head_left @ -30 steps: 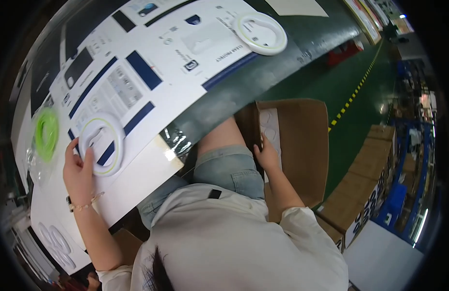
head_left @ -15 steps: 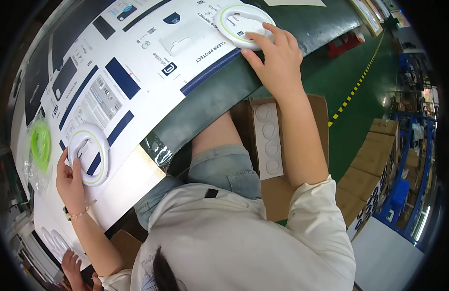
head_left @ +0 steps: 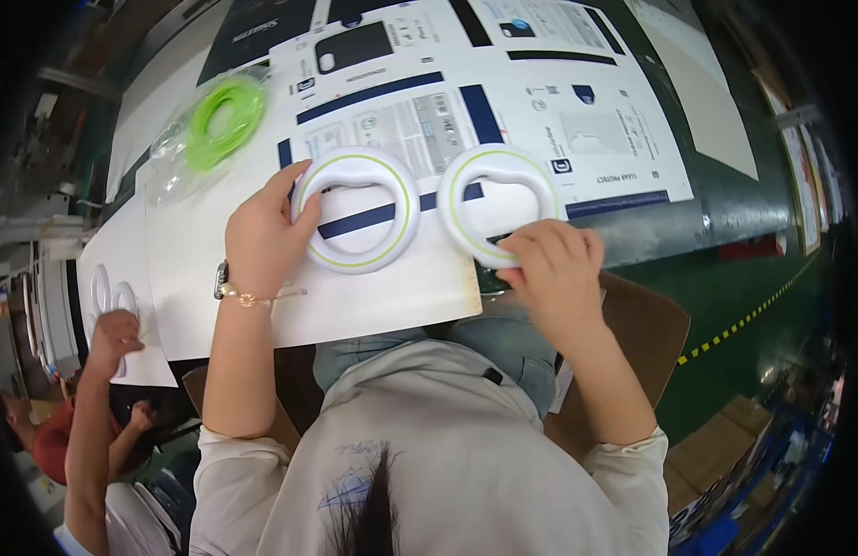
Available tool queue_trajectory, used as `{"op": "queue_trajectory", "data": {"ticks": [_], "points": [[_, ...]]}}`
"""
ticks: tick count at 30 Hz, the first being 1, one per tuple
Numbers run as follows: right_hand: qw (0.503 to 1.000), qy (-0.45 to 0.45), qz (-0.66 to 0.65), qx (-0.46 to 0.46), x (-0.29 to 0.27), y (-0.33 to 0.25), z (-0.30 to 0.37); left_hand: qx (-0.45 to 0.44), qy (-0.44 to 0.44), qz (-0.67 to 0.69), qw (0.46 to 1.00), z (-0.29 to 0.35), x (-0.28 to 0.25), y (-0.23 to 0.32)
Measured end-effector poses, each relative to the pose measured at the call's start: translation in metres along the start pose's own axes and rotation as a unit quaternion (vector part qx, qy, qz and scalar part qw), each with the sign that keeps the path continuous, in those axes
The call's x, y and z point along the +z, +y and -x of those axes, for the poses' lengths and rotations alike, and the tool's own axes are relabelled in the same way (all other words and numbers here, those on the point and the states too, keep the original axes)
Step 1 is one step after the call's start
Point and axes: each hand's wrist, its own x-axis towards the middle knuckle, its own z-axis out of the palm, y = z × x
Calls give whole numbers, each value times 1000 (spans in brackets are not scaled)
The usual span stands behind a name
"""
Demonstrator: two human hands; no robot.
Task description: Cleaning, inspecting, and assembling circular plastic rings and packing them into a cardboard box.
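Note:
Two white oval rings, each with a thin light-green line round it, are side by side over the printed sheets. My left hand [head_left: 262, 227] grips the left rim of one white ring [head_left: 355, 169], thumb inside the opening and fingers round the outside. The other white ring [head_left: 503, 165] is pinched at its lower right rim by my right hand [head_left: 561, 278], fingertips over the edge. A narrow gap lies between the rings. Whether either ring rests on the sheet or is slightly raised, I cannot tell.
Large printed card sheets [head_left: 410, 116] cover the table. A bright green coil [head_left: 250, 100] in a clear bag lies at the far left. At the left edge, a co-worker's hand [head_left: 114, 338] is near more white rings [head_left: 123, 298]. A cardboard box [head_left: 647, 324] stands below the table at right.
My right hand has brought its ring from the table's far right to beside the left ring. My view has turned left, showing more of the co-worker. My left hand still holds its ring.

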Motion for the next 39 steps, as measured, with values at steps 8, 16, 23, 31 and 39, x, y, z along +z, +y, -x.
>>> {"op": "queue_trajectory", "data": {"ticks": [8, 16, 23, 31, 39], "points": [[999, -21, -37, -31, 10, -21, -18, -60, -39, 4, 997, 6, -5, -17], [988, 118, -89, 44, -1, 27, 23, -103, -81, 142, 981, 21, -10, -35], [930, 266, -147, 205, 3, 65, 122, -93, 28, 211, 973, 51, -19, -51], [964, 194, -172, -58, 2, -29, 87, 30, -209, 608, 765, 81, 0, 65], [965, 89, -232, 87, -35, -59, 46, 58, -371, 774, 510, 95, 57, 173]]}}
